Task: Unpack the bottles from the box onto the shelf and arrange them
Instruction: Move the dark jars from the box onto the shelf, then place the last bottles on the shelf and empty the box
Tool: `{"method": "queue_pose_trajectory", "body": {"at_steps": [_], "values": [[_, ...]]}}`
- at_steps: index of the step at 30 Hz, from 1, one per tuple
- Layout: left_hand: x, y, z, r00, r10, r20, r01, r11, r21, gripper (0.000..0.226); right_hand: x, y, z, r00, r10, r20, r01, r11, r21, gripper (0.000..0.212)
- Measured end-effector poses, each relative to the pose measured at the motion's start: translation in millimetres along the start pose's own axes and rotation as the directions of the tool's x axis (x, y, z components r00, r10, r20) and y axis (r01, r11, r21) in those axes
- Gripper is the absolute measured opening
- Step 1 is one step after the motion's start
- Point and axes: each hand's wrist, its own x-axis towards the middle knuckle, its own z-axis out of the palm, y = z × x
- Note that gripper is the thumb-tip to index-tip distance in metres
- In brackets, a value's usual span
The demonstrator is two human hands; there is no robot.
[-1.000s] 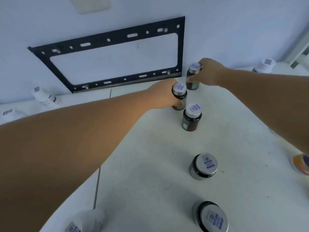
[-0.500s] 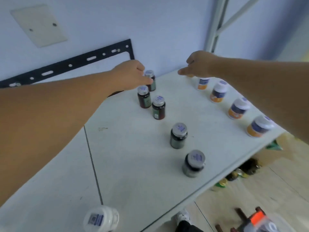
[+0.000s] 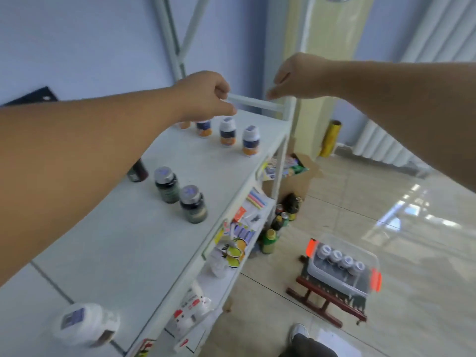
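I see yellow roll (image 3: pixel 329 139) standing against pale pillar (image 3: pixel 332 47), white radiator (image 3: pixel 381 145) near it. Glossy tiled floor (image 3: pixel 386 202). Drink containers (image 3: pixel 280 220) clustered on floor. Red wooden stool (image 3: pixel 327 302) further out. Black bracket (image 3: pixel 33 97) on wall, far left. Lemon-print packet (image 3: pixel 235 247) mid-frame.

Dark bottle (image 3: pixel 137 172): half hidden behind left forearm (image 3: pixel 90 155). Farthest orange-label bottle (image 3: pixel 184 124): mostly covered by left hand (image 3: pixel 206 95). White bottle (image 3: pixel 85 323) at near shelf (image 3: pixel 154 240) corner: blurred, label unreadable. Shoe (image 3: pixel 300 332): cut off by bottom edge.
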Motion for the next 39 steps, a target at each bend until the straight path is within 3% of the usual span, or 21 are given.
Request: {"method": "queue_pose_trajectory", "body": {"at_steps": [8,18,30,34,36,39], "values": [[50.5,141.1,85.3,0.961,0.232,0.148,-0.235,0.972,0.005,0.054,-69.6,143.4,-22.1,0.978,0.205,-0.031,-0.203,0.977,0.068,0.047],[94.7,251.4,232.7,0.881,0.263,0.394,-0.264,0.963,-0.052,0.06,-140.6,320.2,23.6,0.916,0.38,0.125,-0.39,0.919,0.06,0.041],[117.6,224.6,426.9,0.728,0.077,0.681,-0.074,0.997,-0.034,0.057,-161.7,426.8,194.9,0.724,0.528,0.444,-0.629,0.769,0.113,0.047],[121.8,193.8,496.4,0.686,-0.006,0.728,-0.021,0.999,0.028,0.055,-161.5,453.9,269.5,0.641,0.555,0.529,-0.707,0.696,0.126,0.039],[119.9,175.6,536.6,0.654,-0.033,0.756,-0.008,0.999,0.05,0.054,-159.3,467.5,312.0,0.621,0.561,0.548,-0.722,0.681,0.121,0.042],[112.3,149.1,600.5,0.595,-0.031,0.803,-0.014,0.999,0.049,0.053,-154.7,484.1,378.6,0.608,0.558,0.564,-0.735,0.664,0.135,0.031]]}}
